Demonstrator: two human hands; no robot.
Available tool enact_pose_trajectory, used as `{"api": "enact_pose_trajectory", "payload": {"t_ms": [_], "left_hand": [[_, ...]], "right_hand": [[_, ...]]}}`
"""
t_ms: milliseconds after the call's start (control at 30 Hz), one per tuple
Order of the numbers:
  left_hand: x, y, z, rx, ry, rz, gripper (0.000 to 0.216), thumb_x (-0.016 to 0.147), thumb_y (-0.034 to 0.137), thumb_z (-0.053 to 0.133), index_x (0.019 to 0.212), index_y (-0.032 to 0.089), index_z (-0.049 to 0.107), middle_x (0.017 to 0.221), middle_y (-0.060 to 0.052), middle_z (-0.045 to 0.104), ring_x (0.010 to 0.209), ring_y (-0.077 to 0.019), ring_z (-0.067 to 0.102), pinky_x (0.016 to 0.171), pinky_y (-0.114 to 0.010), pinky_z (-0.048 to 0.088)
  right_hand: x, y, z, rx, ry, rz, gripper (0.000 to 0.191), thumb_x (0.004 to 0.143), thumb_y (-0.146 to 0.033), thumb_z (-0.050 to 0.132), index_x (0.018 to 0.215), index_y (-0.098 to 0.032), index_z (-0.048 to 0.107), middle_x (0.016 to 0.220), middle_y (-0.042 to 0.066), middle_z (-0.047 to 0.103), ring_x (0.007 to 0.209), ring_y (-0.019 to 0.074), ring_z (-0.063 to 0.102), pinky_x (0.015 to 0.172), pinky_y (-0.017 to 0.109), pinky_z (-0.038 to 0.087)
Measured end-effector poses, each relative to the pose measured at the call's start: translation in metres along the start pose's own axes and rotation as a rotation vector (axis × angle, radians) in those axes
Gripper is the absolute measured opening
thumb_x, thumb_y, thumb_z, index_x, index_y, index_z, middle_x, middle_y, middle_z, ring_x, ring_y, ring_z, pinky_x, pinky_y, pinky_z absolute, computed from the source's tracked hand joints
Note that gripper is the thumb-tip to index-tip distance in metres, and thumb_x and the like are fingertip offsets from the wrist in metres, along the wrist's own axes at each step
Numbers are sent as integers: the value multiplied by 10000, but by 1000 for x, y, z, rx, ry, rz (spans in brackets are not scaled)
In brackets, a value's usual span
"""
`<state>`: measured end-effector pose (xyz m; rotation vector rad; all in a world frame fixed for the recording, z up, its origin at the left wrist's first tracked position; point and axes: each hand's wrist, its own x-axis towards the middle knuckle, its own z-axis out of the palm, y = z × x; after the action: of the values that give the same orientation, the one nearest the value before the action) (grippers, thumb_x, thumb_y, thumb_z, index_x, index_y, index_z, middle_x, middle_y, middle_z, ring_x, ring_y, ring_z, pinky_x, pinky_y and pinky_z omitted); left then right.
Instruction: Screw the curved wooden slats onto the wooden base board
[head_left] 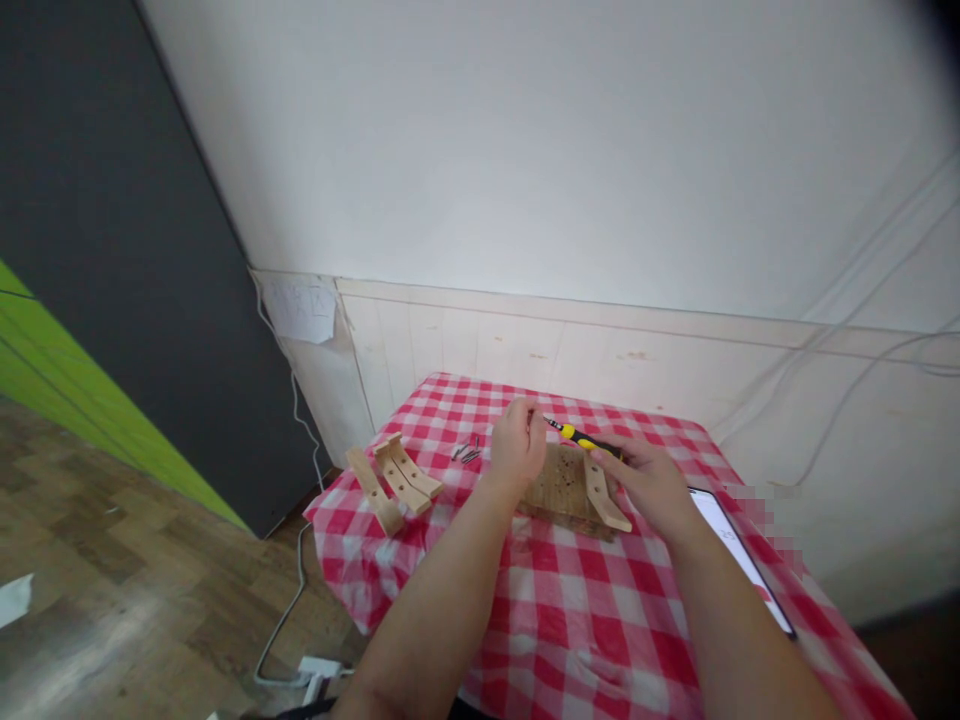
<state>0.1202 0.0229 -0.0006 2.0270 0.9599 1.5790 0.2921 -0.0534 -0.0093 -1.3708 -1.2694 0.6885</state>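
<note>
Right hand: grip closed round the handle of a yellow-and-black screwdriver; forearm reaches in from the near right.
Screwdriver: lies across the air above the far side of the block, shaft aimed left at the other hand.
Left hand: fingers drawn together at the bit end; cannot tell whether the grip pinches anything, the fingertips hide it.
Wooden block: lies flat on the bench below and between both hands; several small dark holes in its top.
Mounted-side bracket: pale bent wood, resting on the right part of the block, running far to near; dark holes along it; near end angles off to the right.
Loose brackets: three similar pale wooden pieces at the left of the bench, two side by side, the third just left of them; holes visible.
Screws: a few slim metal ones, scattered between the loose brackets and the left hand; too small to count surely.
Phone: screen lit, right side of the bench, beside the right forearm.
Cloth: red-and-white check, covering the bench, draped over its left edge.
Wall: white, far side; paper sheet at the left.
</note>
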Motion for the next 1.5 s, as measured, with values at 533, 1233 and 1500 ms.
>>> {"api": "enact_pose_trajectory", "payload": {"t_ms": [533, 1233, 1500], "left_hand": [[35, -43, -61, 298, -191, -500, 306, 889, 238, 334, 706, 150, 563, 642, -23, 592, 550, -110, 505, 532, -211, 378], [14, -56, -33, 851, -467, -633, 231, 853, 92, 500, 971, 73, 698, 1013, -242, 687, 986, -313, 665, 818, -405, 529], [13, -56, -24, 773, -450, -663, 242, 884, 105, 458, 989, 61, 671, 1005, -252, 674, 1000, -312, 658, 802, -411, 529]], "right_hand": [[-7, -4, 10, -74, -144, -32, 327, 704, -420, 725, 989, -262, 745, 909, 43, 703, 767, 193, 643, 664, 326, 513], [-7, -6, 6, 173, -233, 192, 446, 623, -475, 794, 1016, -268, 755, 1031, 81, 703, 872, 235, 659, 701, 321, 537], [-6, 0, 9, 227, -217, 212, 370, 643, -401, 803, 988, -274, 759, 968, 56, 663, 813, 179, 636, 604, 247, 499]]}}
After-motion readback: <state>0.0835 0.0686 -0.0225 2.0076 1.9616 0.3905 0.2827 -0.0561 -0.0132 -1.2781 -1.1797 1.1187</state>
